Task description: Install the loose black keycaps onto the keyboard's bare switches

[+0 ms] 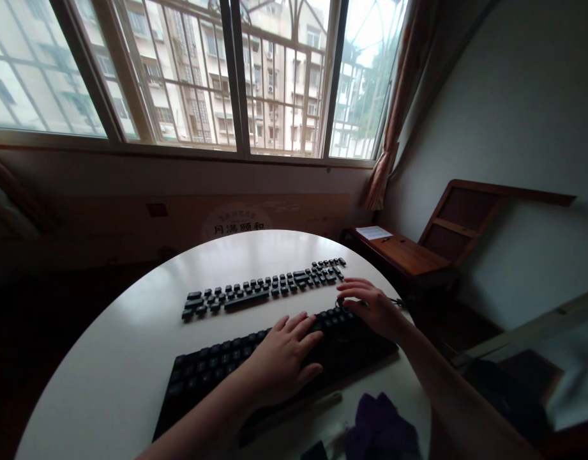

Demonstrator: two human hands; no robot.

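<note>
I have my two hands at a black keyboard (339, 345) that lies on the near part of a round white table (112, 358). My left hand (286, 354) is flat and spread out over the middle of the keyboard. Its fingers point to the far right, and its thumb sticks out to the right. I don't see it gripping anything. My right hand (370, 303) is at the far right part of the keyboard. Its fingers are bent, with the tips near a thin dark ring (340, 303). I can't tell if I am pinching that ring or just next to it, or how wide the gap between my thumb and fingers is.

On the far side of the keyboard, apart from it, lots of loose black keys (284, 291) sit in rows. One of them is a long bar (248, 300). On my near side there is a long thin stick (294, 414), too dark to see well, and to the right of it a crumpled purple thing (382, 431) that looks like cloth. Off to the far right there is a brown wooden bench (408, 252) with white paper (374, 232) on it.
</note>
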